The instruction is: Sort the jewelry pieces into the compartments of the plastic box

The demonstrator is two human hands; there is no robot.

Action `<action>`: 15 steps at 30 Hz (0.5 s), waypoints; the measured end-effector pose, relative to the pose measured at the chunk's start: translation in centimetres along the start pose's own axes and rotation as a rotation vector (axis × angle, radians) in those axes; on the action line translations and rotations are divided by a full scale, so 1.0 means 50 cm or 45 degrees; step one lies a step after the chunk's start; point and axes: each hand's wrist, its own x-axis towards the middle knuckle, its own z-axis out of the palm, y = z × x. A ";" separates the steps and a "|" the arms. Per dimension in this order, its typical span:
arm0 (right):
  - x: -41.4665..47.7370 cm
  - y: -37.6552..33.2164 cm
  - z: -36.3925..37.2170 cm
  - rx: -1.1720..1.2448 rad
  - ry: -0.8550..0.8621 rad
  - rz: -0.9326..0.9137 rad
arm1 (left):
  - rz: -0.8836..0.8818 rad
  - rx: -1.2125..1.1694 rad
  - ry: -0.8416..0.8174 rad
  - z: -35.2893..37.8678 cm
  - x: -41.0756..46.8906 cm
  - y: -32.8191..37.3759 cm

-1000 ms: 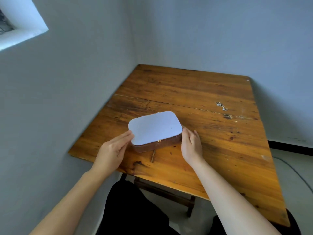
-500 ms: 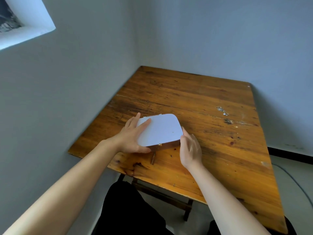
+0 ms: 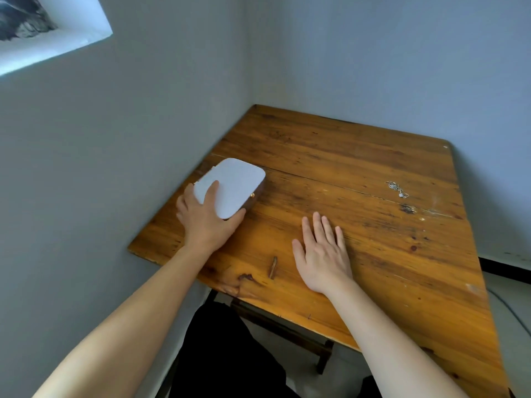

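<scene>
A closed box (image 3: 235,185) with a white lid, brown sides and a small gold clasp lies near the table's left edge, turned at an angle. My left hand (image 3: 205,216) grips its near corner, fingers on the lid and thumb along its front side. My right hand (image 3: 323,251) rests flat on the wood to the right of the box, fingers apart, holding nothing. A small silver jewelry piece (image 3: 397,189), a chain with a pendant, lies on the table at the far right, well away from both hands.
The wooden table (image 3: 359,156) stands in a corner, with grey walls close along its left and far sides. A dark gouge (image 3: 273,267) marks the wood near the front edge. A cable (image 3: 508,307) runs on the floor at the right.
My left hand has slid the box to the left and turned it towards the wall. My right hand has let go of the box and now lies flat on the table.
</scene>
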 end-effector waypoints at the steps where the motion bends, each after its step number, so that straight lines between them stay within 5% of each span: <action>1: 0.001 0.000 -0.001 -0.007 -0.012 0.004 | -0.031 0.027 0.023 -0.001 0.013 -0.004; 6: 0.002 -0.001 -0.001 -0.008 -0.016 0.006 | -0.191 0.074 0.109 0.004 0.053 -0.016; 15: 0.002 -0.002 -0.005 0.008 -0.054 0.015 | -0.232 0.230 -0.045 -0.008 0.055 -0.024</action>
